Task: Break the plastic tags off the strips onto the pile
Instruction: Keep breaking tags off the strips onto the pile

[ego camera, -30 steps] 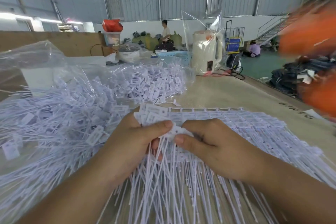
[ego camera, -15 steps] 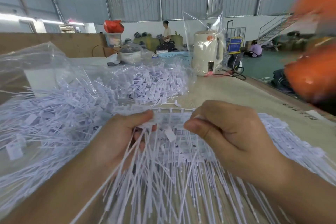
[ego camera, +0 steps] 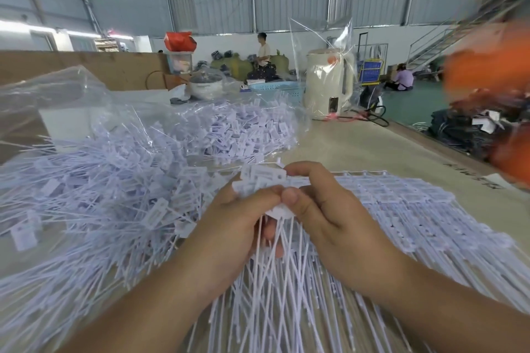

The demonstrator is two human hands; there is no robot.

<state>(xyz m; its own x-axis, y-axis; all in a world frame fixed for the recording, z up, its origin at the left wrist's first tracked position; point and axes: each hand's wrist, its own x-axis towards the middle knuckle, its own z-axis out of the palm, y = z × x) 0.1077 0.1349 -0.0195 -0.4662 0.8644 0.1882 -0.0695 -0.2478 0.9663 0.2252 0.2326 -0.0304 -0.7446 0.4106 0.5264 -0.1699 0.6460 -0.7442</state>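
Your left hand (ego camera: pixel 229 223) and right hand (ego camera: pixel 329 218) are pressed thumb to thumb at the table centre, both pinching one bunch of tags (ego camera: pixel 263 178); fingers curled round it, tag heads poking up above your thumbs, thin tails hanging down toward you under your palms. So the bunch's long axis runs roughly away-to-near, heads pointing away from you and up, tails fanning out toward the bottom edge.

Progress: mid-job, I'd judge. Big loose pile (ego camera: pixel 94 189) sits on your left, already full of broken-off tags lying every which way, more in the clear bag (ego camera: pixel 235 129) behind it. Plenty left though: strips (ego camera: pixel 407 203) still stacked on your right, touching your right hand, rows of heads joined along a rail at the far side, tails laid toward you. Can't tell how many layers deep that stack goes.

The held bunch looks ready to snap or drop; it hasn't gone onto the pile yet
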